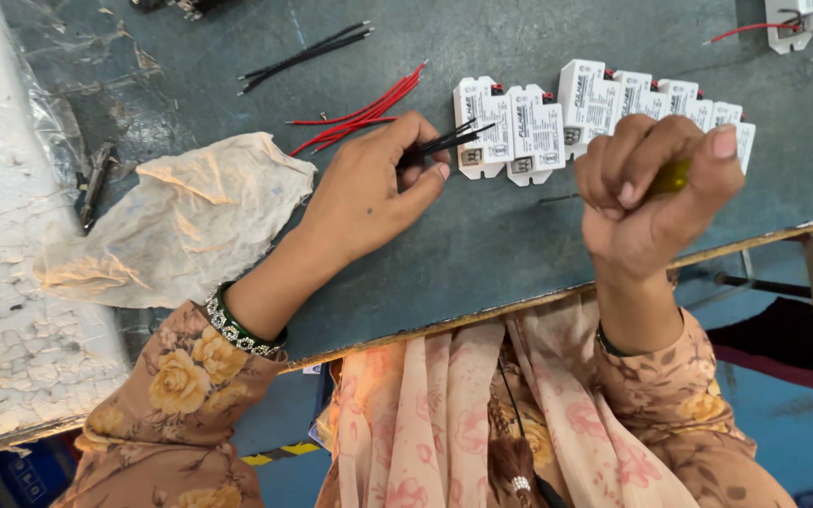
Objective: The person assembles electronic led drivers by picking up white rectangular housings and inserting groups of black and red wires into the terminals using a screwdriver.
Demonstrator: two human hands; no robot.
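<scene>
My left hand (369,193) pinches a small bundle of short black wires (449,143), their tips resting against a white rectangular electronic module (482,127) on the blue-grey table. My right hand (656,193) is a closed fist around a yellow-green tool handle (672,176), only a sliver of which shows. It hovers just in front of a row of several white modules (651,102) lined up side by side.
Loose red wires (364,113) and black wires (308,56) lie behind my left hand. A crumpled cloth (181,221) sits to the left, beside cracked white sheeting (2,235). Another white module with red leads (797,23) is at the far right. The table edge (482,315) runs diagonally near my body.
</scene>
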